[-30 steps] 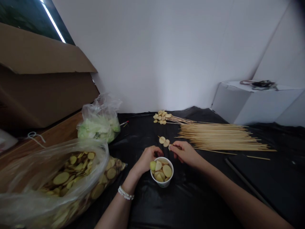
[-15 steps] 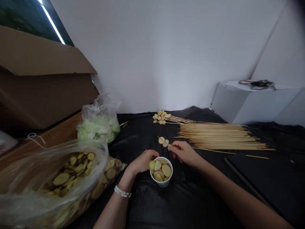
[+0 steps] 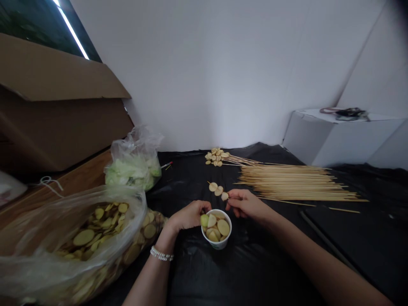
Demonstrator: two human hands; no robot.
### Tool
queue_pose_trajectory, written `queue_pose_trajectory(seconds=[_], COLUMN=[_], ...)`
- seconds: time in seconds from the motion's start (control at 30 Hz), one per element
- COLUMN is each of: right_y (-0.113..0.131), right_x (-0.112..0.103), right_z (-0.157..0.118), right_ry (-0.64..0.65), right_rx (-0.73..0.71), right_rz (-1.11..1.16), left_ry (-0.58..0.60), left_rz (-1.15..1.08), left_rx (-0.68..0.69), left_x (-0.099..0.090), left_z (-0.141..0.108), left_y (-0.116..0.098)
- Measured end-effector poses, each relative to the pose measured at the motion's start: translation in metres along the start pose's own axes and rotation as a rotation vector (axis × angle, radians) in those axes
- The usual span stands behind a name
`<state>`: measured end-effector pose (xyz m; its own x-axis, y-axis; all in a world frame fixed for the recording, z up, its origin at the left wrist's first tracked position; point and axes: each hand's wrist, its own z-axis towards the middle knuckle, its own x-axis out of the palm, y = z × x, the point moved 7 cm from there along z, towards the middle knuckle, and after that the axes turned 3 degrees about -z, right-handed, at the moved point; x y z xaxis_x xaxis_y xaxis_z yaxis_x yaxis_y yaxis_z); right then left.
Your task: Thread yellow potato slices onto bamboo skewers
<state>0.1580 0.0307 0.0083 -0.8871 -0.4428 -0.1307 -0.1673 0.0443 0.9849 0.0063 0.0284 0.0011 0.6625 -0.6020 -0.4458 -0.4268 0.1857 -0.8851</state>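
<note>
The grip of the right hand (image 3: 245, 204) was pinched closed on the skewer (image 3: 209, 182) beyond the cup (image 3: 219, 245), best kept steady behind three slices (image 3: 218, 191); whether the left hand (image 3: 188, 215), curled beside the cup, held anything, I couldn't tell.

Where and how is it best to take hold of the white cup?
Probably grip the white cup by its outer wall below the rim, coming from the left, nearest the left hand: it stands upright, its open top crowded with potato slices.
</note>
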Motion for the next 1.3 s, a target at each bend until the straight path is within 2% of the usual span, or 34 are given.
queue_pose_trajectory(seconds=[0.07, 0.13, 0.3, 0.4, 0.47, 0.6, 0.73, 1.03, 1.3], right_y=[0.000, 0.001, 0.004, 0.005, 0.006, 0.004, -0.002, -0.004, -0.003], right_x=[0.001, 0.000, 0.000, 0.000, 0.001, 0.002, 0.005, 0.003, 0.002], right_z=[0.000, 0.000, -0.001, -0.002, -0.002, -0.002, 0.000, 0.001, 0.001], right_ry=[0.018, 0.018, -0.004, -0.014, -0.018, -0.020, -0.018, -0.074, -0.090], right_rx=[-0.013, -0.021, -0.044, -0.048, -0.049, -0.035, -0.022, -0.044, -0.078], right_rz=[-0.011, -0.035, -0.071, -0.074, -0.090, -0.147, -0.209, -0.333, -0.370], left_ry=[-0.007, -0.072, -0.427, -0.627, -0.695, -0.688, -0.654, -0.574, -0.677], left_rz=[-0.062, -0.141, -0.334, -0.614, -0.810, -1.113, -1.230, -1.245, -1.136], left_rx=[-0.014, -0.029, -0.086, -0.048, -0.028, -0.072, -0.091, -0.065, -0.068], left_x=[-0.003, -0.010, -0.040, -0.049, -0.050, -0.043, -0.037, -0.029, -0.032], left_z=[0.001, 0.002, 0.000, -0.001, -0.001, 0.003, 0.006, 0.010, 0.007], left_y=[0.000, 0.001, 0.010, 0.019, 0.024, 0.031, 0.031, 0.027, 0.026])
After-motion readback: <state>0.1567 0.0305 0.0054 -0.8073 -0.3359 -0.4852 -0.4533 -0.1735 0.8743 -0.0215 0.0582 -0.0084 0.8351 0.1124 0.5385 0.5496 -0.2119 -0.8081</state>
